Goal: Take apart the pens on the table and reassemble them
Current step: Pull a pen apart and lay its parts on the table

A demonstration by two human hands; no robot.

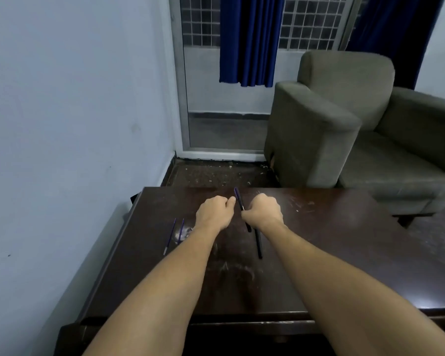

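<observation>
My right hand [263, 210] is closed around a dark pen [239, 200] that sticks up and away from the fist, its purple end toward the table's far edge. My left hand [215, 211] is curled next to it, thumb tip close to the pen; whether it touches the pen or holds anything I cannot tell. A black pen barrel [258, 244] lies on the dark wooden table [319, 240] just below my right wrist. Two thin purple refills [170, 236] lie side by side to the left of my left forearm.
A grey armchair [344, 124] stands beyond the table's far right corner. A pale wall runs along the left side. Blue curtains [249, 39] hang over a gridded window behind. The table top is scratched and dusty.
</observation>
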